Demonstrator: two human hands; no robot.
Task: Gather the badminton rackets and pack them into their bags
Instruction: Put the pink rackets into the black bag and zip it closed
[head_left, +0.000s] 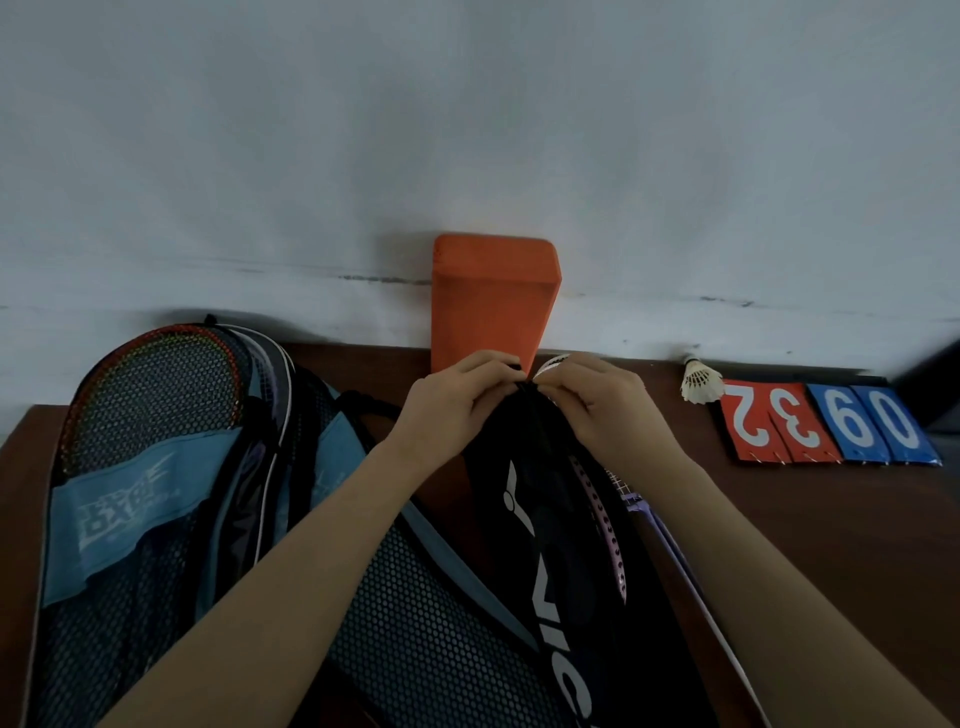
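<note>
A black bag with big white letters lies on the brown table, running from the near edge up toward the wall. Both hands meet at its far tip. The left hand has its fingers curled and pinching the black cloth at the top of the bag. The right hand does the same from the other side, its fingers bent and pinching the same tip. The two hands are almost touching.

A purple racket pokes out along the right side of the black bag, with its strings showing just beside it. Part of it is hidden by the bag and the right arm.

To the left lies a big blue bag with mesh on it. A red racket sits in it, with its round head near the wall. The left arm crosses over this bag and hides some of it.

Behind the hands an orange block stands against the wall. The hands cover its bottom part.

To the right, a white shuttlecock rests on the table close to the wall. Just beside it lie score cards, two red and two blue, with white numbers.
</note>
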